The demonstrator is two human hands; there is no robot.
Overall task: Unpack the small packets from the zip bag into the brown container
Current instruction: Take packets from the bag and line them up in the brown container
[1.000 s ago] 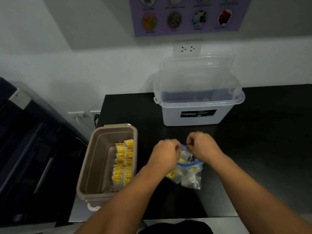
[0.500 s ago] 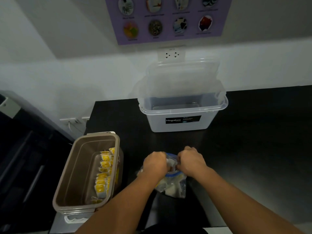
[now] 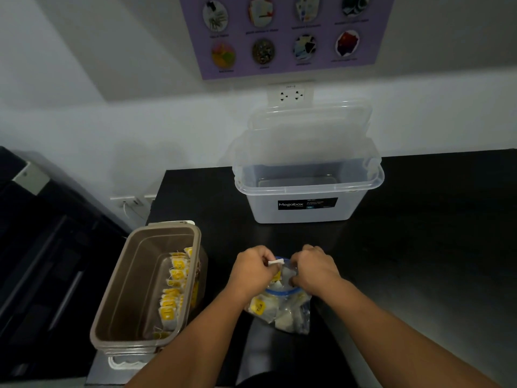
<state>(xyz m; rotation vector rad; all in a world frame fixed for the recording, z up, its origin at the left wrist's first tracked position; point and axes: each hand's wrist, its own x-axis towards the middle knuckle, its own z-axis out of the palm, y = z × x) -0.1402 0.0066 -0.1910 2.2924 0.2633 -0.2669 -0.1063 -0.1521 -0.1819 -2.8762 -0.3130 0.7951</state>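
Dim, cool light comes from above — the white wall (image 3: 84, 130) is the brightest area, crossed by a slanting shadow in the upper left of the frame. The black table (image 3: 433, 233) swallows detail, showing only a grey sheen at lower centre. Soft glints run along the rim of the clear box (image 3: 307, 189) and the zip bag (image 3: 291, 312). Edges bow with wide-angle distortion; the poster (image 3: 279, 32) at top is blurred — its text unreadable.

A purple poster (image 3: 285, 35) and a socket (image 3: 291, 95) sit on the white wall (image 3: 84, 135) behind a black counter (image 3: 433, 219).
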